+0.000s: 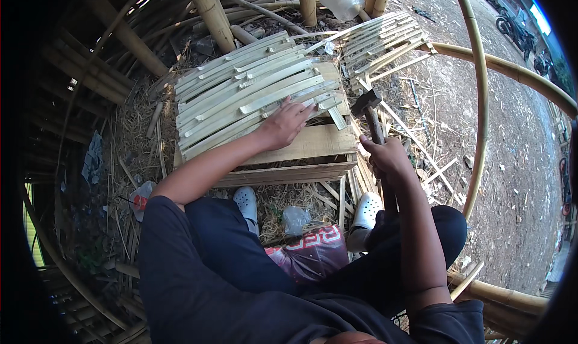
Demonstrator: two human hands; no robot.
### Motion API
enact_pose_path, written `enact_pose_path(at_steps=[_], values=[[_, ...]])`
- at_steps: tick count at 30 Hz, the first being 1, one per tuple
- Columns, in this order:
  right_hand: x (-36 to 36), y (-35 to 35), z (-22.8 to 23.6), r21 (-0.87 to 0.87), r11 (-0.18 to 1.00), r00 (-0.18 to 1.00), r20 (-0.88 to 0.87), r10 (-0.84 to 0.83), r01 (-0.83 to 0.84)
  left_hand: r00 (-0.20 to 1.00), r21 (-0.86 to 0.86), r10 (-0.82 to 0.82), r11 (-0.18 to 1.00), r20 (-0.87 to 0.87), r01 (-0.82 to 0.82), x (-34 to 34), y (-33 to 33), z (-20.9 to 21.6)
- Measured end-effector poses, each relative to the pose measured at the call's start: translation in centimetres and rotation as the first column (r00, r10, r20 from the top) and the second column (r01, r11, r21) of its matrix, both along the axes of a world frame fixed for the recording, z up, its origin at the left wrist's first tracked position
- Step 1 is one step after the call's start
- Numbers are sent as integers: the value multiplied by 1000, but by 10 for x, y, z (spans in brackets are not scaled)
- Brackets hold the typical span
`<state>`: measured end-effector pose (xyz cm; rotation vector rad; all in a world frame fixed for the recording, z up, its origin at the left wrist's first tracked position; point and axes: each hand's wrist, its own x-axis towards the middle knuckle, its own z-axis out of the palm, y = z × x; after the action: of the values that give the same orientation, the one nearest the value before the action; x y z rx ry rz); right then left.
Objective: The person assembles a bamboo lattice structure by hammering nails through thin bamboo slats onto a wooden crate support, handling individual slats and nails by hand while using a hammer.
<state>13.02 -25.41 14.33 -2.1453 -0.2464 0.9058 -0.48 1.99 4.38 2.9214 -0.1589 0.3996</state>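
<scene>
My left hand (288, 125) lies on the near right part of a panel of pale split-bamboo slats (241, 91). Its fingers are spread apart on a slat; whether anything small sits under the fingertips cannot be made out. Just right of the panel, my right hand (388, 157) grips the wooden handle of a hammer (374, 118). The dark hammer head is raised, near the slat ends and apart from them. Beneath the slats is a low wooden bench (301, 144) made of boards. Several slats have curled, peeled-up strips on top.
Another slatted bamboo panel (385, 40) lies at the far right. A bamboo pole (478, 103) curves past my right side. Upright bamboo posts (211, 16) and a clear plastic jug (340, 1) stand beyond. Straw, bamboo offcuts and a plastic bag (296, 219) litter the ground by my feet.
</scene>
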Motion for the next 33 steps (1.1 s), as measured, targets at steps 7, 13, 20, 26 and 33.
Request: enact_pose_path(at_steps=[7,13,20,26,33], values=[[-2,1,-2,15,1000,1000,-11,11,-11,995,44,20,999,-96,-16,-5,-11,-6],[0,1,-3,-86,993,996,30,83,-81,998,61,62,996,-20,-61,-5,-7,-12],[-2,-2,-7,-22,999,999,-2,36,-36,996,126,83,988,23,-85,-2,-13,-11],[4,0,-17,-50,996,996,44,75,-72,989,108,143,983,29,-146,-3,-18,-13],[6,0,-27,-10,998,997,51,62,-61,973,117,186,978,-137,-171,-1,-13,-9]])
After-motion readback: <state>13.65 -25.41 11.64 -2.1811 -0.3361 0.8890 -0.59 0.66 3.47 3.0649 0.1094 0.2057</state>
